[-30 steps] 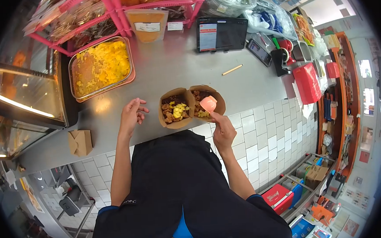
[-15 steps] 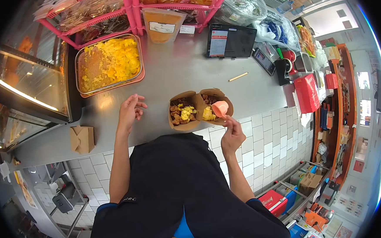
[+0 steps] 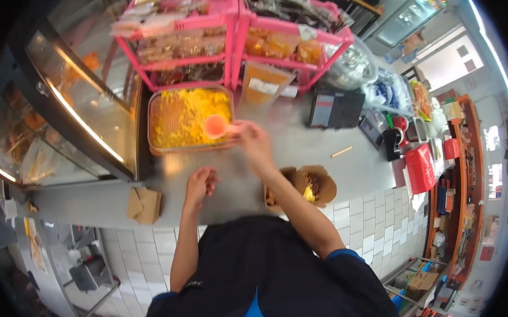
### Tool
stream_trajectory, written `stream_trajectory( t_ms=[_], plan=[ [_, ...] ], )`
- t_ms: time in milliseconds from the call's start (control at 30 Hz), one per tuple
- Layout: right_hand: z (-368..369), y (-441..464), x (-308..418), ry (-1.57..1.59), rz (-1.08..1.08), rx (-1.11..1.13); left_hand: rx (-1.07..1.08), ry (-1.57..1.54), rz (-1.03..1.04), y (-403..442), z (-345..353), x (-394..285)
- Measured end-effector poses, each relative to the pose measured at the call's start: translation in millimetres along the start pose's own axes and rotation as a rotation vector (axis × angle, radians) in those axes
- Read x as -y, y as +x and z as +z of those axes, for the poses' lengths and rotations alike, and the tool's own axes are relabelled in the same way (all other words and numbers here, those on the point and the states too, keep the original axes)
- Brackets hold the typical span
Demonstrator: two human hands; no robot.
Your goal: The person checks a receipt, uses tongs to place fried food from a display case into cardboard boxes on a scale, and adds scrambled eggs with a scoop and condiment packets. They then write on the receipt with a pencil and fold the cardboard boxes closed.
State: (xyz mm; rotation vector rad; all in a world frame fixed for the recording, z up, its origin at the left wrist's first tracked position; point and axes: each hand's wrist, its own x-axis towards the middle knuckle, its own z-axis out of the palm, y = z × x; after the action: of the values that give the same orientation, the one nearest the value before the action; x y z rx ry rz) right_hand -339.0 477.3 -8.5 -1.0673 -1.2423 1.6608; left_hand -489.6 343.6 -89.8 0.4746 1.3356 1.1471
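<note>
My right hand point(image 3: 253, 144) is closed on the handle of a pink scoop point(image 3: 215, 126), whose bowl is over the right side of a tray point(image 3: 152, 130) of yellow scrambled egg point(image 3: 190, 107). My left hand point(image 3: 201, 186) hovers at the counter's front edge, fingers apart and slightly curled, holding nothing. Two open brown cardboard boxes point(image 3: 325, 183) stand side by side near that edge. Dark and brown food with yellow egg shows in the right box. My right forearm hides much of the left box.
A closed brown box point(image 3: 144, 205) stands on the steel counter point(image 3: 288, 147) at left, beside a lit glass cabinet point(image 3: 83, 116). Pink racks point(image 3: 232, 38) of bagged food are behind the tray. A black tablet point(image 3: 336, 108), a stick point(image 3: 341, 152) and a phone point(image 3: 373, 129) lie at right.
My right hand has carried the scoop from the right box leftward and away from me to the egg tray. The view has shifted, showing more of the racks. My left hand stays empty.
</note>
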Motion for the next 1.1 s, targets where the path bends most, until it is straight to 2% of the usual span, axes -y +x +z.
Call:
stream_trajectory(
  t_ms=[33, 67, 133, 300, 367, 400, 433, 467, 500, 533, 567, 600, 633, 667, 700, 733, 800, 833, 900, 933, 1000, 1033, 1067, 1100],
  plan=[
    [8.4, 20.6, -5.8, -0.134, -0.016, 0.118, -0.016, -0.002, 0.004, -3.6, -3.3, -3.3],
    [11.2, 29.8, 7.7, -0.145, -0.055, 0.103, -0.029, -0.001, 0.008, -7.3, -9.9, -7.6],
    [17.8, 33.4, 42.8, -0.496, -0.417, -0.029, -0.03, -0.014, 0.021, -13.0, -31.7, -6.7],
    [-88.6, 40.4, 158.0, -1.011, -0.263, -0.071, -0.05, -0.104, 0.02, -26.4, -70.4, 12.9],
    [-150.3, 49.0, 179.1, -0.951, -0.291, -0.245, -0.054, -0.075, -0.021, -30.8, -69.6, 14.0],
    [-197.1, 69.1, 185.3, -1.096, -0.321, -0.335, -0.058, -0.079, -0.018, -30.3, -64.8, 9.4],
    [-233.3, 87.8, 189.1, -1.378, -0.461, -0.494, -0.071, -0.07, -0.029, -36.4, -60.2, 7.9],
    [-286.3, 124.2, 185.6, -1.378, -0.493, -0.529, -0.086, -0.058, -0.049, -43.4, -55.4, 11.1],
    [-323.0, 154.1, 185.9, -1.504, -0.51, -0.562, -0.095, -0.059, -0.039, -47.6, -50.2, 13.2],
    [-374.5, 196.0, 182.6, -1.598, -0.471, -0.428, -0.113, -0.05, -0.08, -51.7, -43.1, 17.7],
    [-388.7, 212.3, 179.9, -1.586, -0.578, -0.411, -0.177, -0.036, -0.047, -57.6, -32.1, 18.9],
    [-392.2, 224.5, 188.8, -1.54, -0.437, -0.205, -0.248, -0.019, -0.01, -68.7, -22.5, 24.6],
    [-389.1, 230.7, 189.6, -1.627, -0.304, -0.101, -0.283, -0.008, -0.039, -78.1, -14.5, 33.9],
    [-406.4, 252.0, 177.4, -1.677, -0.389, -0.03, -0.358, 0.013, -0.035, -83.3, -5.3, 43.7],
    [-400.8, 262.5, 179.5, -1.639, -0.322, -0.078, -0.434, 0.038, -0.041, -95.6, 6.5, 54.5],
    [-394.8, 258.2, 175.3, -1.49, -0.345, -0.199, -0.472, 0.049, -0.068, -109.4, 21.2, 63.8],
    [-395.0, 251.7, 173.6, -1.433, -0.619, -0.249, -0.558, -0.033, -0.081, -126.9, 52.8, 72.3],
    [-398.2, 243.6, 170.1, -1.399, -0.606, -0.225, -0.579, -0.045, -0.111, -137.1, 85.1, 72.1],
    [-387.9, 234.6, 179.4, -1.242, -0.724, -0.457, -0.572, 0.004, -0.119, -141.9, 111.3, 67.0],
    [-395.9, 241.0, 179.2, -1.23, -0.728, -0.45, -0.561, 0.021, -0.111, -143.2, 122.2, 63.7],
    [-399.8, 243.2, 191.3, -1.333, -1.192, -0.497, -0.551, 0.071, -0.071, -142.7, 134.3, 54.8],
    [-403.6, 238.7, 194.1, -1.324, -1.199, -0.499, -0.534, 0.115, -0.038, -141.4, 139.9, 49.3],
    [-380.8, 200.2, 214.8, -1.208, -1.114, -0.474, -0.542, 0.11, -0.028, -141.0, 148.6, 41.2],
    [-359.3, 161.4, 229.5, -1.093, -1.03, -0.443, -0.538, 0.222, 0.073, -141.5, 159.1, 29.0]
  ],
)
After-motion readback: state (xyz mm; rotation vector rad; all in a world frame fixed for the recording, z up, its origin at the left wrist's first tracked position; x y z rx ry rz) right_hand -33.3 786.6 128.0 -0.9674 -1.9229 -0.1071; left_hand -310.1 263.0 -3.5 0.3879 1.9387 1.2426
